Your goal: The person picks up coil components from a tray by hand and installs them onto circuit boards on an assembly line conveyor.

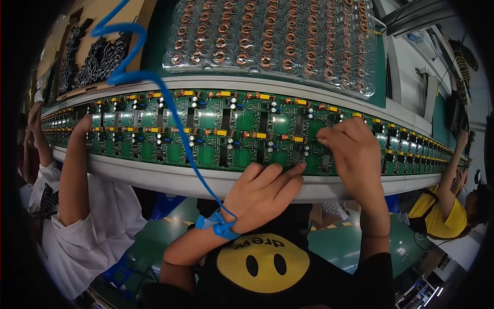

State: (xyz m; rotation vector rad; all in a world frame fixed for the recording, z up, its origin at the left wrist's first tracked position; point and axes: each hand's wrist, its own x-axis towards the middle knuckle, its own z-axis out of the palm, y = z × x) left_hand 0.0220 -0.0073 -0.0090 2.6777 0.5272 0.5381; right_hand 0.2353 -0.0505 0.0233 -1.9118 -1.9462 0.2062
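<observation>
Far L: cardboard box [136, 10] w/ a heap of black parts [105, 59], behind the rail; prob. parked there for easy reach. Below it, co-worker in white shirt [85, 232], arm up to the line, hand at the boards' L stretch.

Then blue cord [181, 133], coiled up top, hanging across the boards down to blue strap [224, 227] on L wrist; looks like an anti-static lead, slack prob. so the arm can move.

Row of circuit boards [244, 121] runs L to R across the whole view, betw. pale rails, near rail [170, 177] closest to the wearer; rails presumably keep it lined up. Yellow blocks [260, 136] + small parts stand on it.

L hand [260, 195]: palm down over near rail, index stretched to boards' near edge, other fingers bent; maybe steadying. Underside hidden, can't tell if gripping.

Centre, behind boards: clear plastic tray [252, 68] on green tabletop [153, 56], copper coils [267, 45] in rows, prob. spaced so they don't tangle.

R hand [355, 149]: above boards, R of L hand, thumb + index closed tog., tips pointing L; pinch suits small parts. Anything betw. them too small to tell.

Far R: co-worker in yellow shirt [437, 211], arm raised twd line.
</observation>
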